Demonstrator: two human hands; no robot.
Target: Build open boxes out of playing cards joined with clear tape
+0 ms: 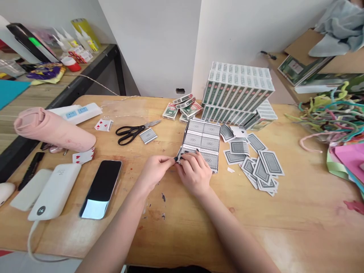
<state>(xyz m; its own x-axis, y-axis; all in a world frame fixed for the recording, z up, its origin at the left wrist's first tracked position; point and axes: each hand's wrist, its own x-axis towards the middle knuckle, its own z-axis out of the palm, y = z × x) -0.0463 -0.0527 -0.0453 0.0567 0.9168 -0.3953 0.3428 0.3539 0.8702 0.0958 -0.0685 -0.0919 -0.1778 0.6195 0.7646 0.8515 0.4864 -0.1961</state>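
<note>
A rectangular box-like piece covered with grey-backed playing cards (pixel 209 142) lies on the table in front of me. My left hand (pixel 157 168) is closed in a pinch at its near left corner, thumb and index finger together on the edge. Over that same corner my right hand (pixel 196 170) is bent, its fingers gripping the piece from above and covering part of the near row. To the right lie several loose playing cards (pixel 261 167), mostly backs up, some curled. Black-handled scissors (pixel 131 133) and a cut card piece (pixel 148 135) rest to the left.
Stacked card packs (pixel 237 91) stand at the back, beside several loose card boxes (pixel 187 108). A phone (pixel 101 189), power bank (pixel 55 191), pink roll (pixel 55 129) and power strip (pixel 85 113) occupy the left. Coloured pipe cleaners (pixel 337 117) pile up at right.
</note>
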